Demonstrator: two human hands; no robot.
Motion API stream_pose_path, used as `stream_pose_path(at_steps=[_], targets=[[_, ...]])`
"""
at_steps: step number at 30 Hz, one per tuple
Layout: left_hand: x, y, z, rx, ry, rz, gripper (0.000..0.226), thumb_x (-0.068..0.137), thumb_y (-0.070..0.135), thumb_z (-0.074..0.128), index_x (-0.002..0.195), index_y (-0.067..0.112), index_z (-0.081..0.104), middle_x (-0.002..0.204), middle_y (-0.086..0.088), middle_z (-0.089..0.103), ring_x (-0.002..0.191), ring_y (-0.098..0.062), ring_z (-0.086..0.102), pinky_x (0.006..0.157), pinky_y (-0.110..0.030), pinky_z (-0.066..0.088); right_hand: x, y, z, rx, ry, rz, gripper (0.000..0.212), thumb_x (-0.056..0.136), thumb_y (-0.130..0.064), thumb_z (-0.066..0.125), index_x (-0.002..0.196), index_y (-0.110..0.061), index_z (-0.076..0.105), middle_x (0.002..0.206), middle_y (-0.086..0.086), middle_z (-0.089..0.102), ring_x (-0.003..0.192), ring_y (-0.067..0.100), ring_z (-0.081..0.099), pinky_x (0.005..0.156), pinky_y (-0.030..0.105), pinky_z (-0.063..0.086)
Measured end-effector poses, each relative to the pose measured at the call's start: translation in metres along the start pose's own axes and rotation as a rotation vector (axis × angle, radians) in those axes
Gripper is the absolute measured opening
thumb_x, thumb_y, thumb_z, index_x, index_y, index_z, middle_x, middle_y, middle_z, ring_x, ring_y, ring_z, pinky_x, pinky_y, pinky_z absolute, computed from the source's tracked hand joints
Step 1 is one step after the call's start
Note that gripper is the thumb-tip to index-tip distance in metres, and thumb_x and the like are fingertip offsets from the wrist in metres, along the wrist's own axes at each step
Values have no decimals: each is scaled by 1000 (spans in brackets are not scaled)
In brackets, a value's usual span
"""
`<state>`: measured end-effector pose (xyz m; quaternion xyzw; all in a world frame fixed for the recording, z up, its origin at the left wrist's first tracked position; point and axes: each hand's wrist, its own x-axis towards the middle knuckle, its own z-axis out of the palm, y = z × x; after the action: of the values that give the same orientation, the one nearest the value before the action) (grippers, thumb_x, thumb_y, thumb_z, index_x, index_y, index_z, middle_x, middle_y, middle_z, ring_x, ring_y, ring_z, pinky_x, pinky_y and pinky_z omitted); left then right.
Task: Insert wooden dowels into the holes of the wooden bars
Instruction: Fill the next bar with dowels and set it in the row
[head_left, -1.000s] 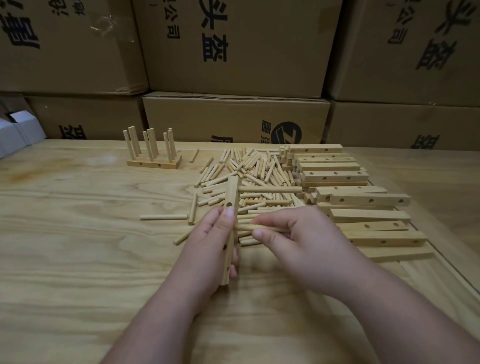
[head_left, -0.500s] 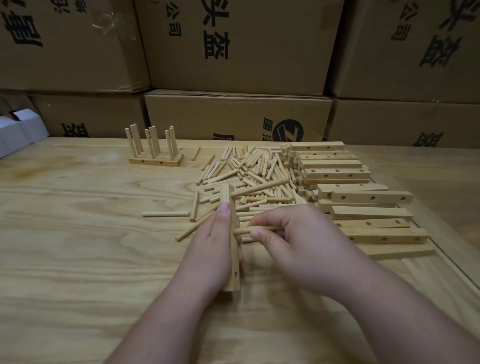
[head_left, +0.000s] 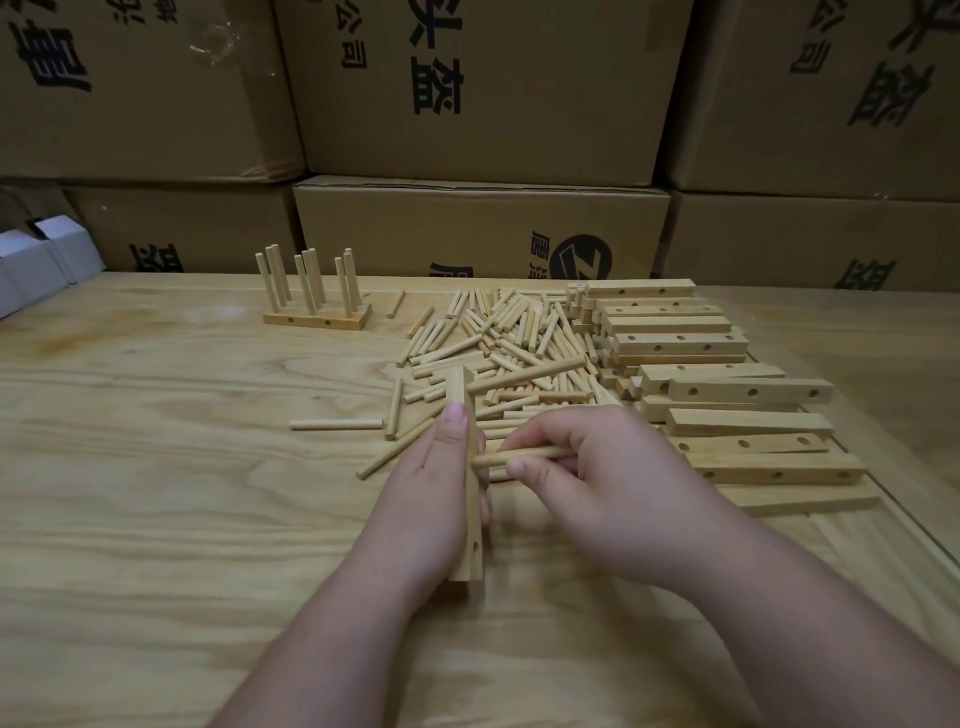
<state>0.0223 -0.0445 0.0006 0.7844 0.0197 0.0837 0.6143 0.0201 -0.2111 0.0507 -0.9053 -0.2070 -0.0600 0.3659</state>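
Head view: since half a second ago the dowel (head_left: 522, 457) in the right hand (head_left: 597, 483) has edged closer, its left tip now touching the side face of the wooden bar (head_left: 470, 499); little else differs. The left hand (head_left: 436, 493) grips this bar on edge on the counter (head_left: 156, 493), long axis running away from the person, far end toward the loose dowels (head_left: 509, 343). The right hand pinches the dowel, which lies crosswise, pointing left at the bar. Stacked bars (head_left: 727, 395) lie right; a finished bar (head_left: 317, 314) with upright dowels stands behind.
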Motion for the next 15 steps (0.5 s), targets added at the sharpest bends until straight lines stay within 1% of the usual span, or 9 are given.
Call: stream_pose_path(at_steps=[2, 3, 5, 6, 7, 9, 11, 13, 15], targets=[[1, 0, 0, -57, 16, -29, 65, 98, 71, 24, 81, 24, 64, 57, 1, 65, 53, -7, 61, 51, -18, 45, 1, 1, -1, 76, -19, 22, 14, 90, -42, 68, 101, -44, 60, 81, -26, 66, 70, -2, 64, 54, 19, 51], [2, 1, 0, -107, 28, -49, 63, 98, 71, 27, 81, 24, 66, 57, 1, 65, 52, -9, 61, 48, -18, 45, 1, 2, -3, 100, -23, 31, 21, 88, -50, 67, 105, -47, 54, 82, -26, 63, 68, -5, 62, 52, 16, 48], [4, 2, 2, -242, 77, -109, 60, 97, 70, 32, 84, 24, 68, 58, 0, 64, 50, -12, 60, 45, -23, 46, 1, 3, -11, 166, 23, 52, 29, 82, -70, 57, 103, -51, 50, 84, -22, 62, 66, -3, 59, 52, 17, 48], [6, 3, 2, -324, 119, -159, 59, 98, 69, 34, 85, 23, 69, 59, 0, 64, 49, -13, 60, 44, -25, 46, 2, 5, -16, 203, 75, 60, 33, 80, -75, 49, 101, -50, 52, 84, -21, 63, 67, -2, 59, 53, 19, 49], [8, 4, 1, -414, 162, -216, 58, 99, 67, 36, 85, 22, 69, 60, -1, 63, 48, -14, 58, 45, -27, 46, 3, 8, -20, 208, 137, 69, 36, 81, -75, 43, 99, -47, 55, 86, -21, 64, 70, -2, 60, 55, 23, 50], [12, 4, -3, -605, 209, -300, 56, 100, 64, 41, 84, 18, 69, 61, -2, 61, 48, -15, 55, 49, -29, 42, 6, 17, -25, 81, 238, 83, 24, 92, -61, 45, 96, -43, 60, 85, -23, 64, 79, -8, 58, 58, 20, 44], [14, 5, -5, -723, 217, -327, 55, 99, 63, 44, 84, 16, 67, 61, -3, 59, 50, -15, 51, 51, -29, 40, 9, 23, -23, -146, 236, 85, 9, 97, -43, 55, 97, -43, 64, 86, -24, 62, 86, -8, 55, 67, 16, 43], [14, 7, -5, -768, 217, -327, 53, 100, 62, 44, 84, 16, 66, 59, -2, 57, 50, -15, 49, 48, -27, 39, 8, 26, -12, -312, 155, 43, 14, 96, -36, 59, 104, -38, 69, 98, -26, 60, 96, -4, 51, 85, 20, 44], [14, 8, -5, -782, 210, -324, 52, 101, 60, 43, 87, 16, 65, 60, -1, 57, 49, -14, 48, 45, -25, 39, 6, 28, 1, -406, 70, -11, 19, 96, -34, 58, 110, -36, 71, 107, -23, 63, 107, 5, 49, 96, 28, 43]])
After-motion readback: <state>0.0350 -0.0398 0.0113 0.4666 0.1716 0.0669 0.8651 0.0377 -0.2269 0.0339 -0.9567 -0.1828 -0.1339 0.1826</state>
